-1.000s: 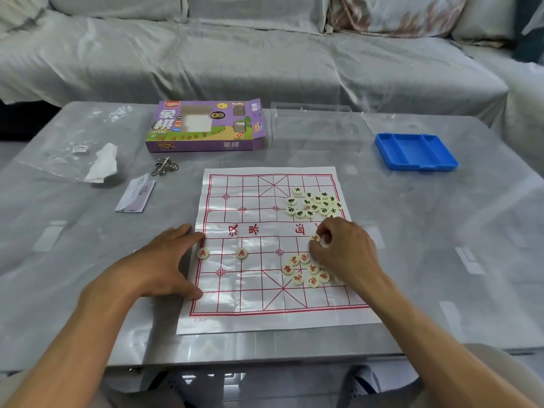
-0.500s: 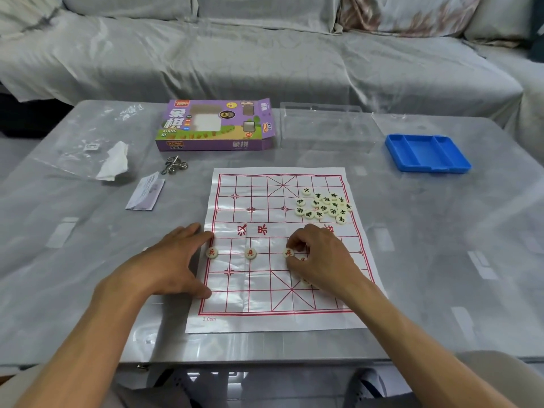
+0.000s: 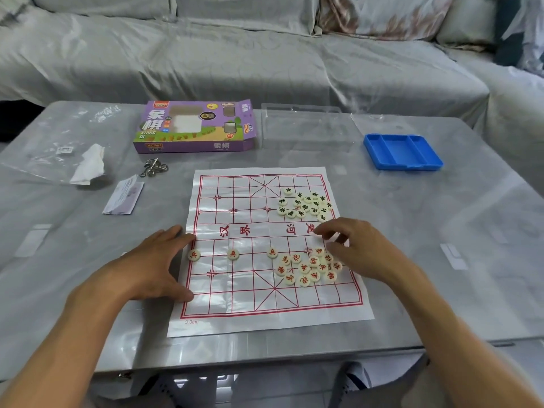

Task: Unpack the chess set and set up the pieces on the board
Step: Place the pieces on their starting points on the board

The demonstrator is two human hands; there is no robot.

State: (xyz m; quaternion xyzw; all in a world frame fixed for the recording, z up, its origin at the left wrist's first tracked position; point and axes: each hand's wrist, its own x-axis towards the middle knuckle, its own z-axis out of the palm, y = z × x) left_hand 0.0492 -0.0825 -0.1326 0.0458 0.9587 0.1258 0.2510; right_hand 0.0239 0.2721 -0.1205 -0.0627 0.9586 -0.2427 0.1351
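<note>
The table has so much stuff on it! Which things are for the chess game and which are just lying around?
For the game:
- paper board
- three placed red pieces, e.g.
- red pile
- dark pile
- purple box
- blue tray
- clear case

Just lying about:
- tissue
- metal rings
- leaflet
- plastic bag

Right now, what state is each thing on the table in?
Board: spread flat.
Purple box: end flap open.
Blue tray: holds nothing.
Red pieces: three placed, rest heaped.
Dark pieces: heaped.
Left hand: flat on the board edge.
Right hand: curled over the red heap.
</note>
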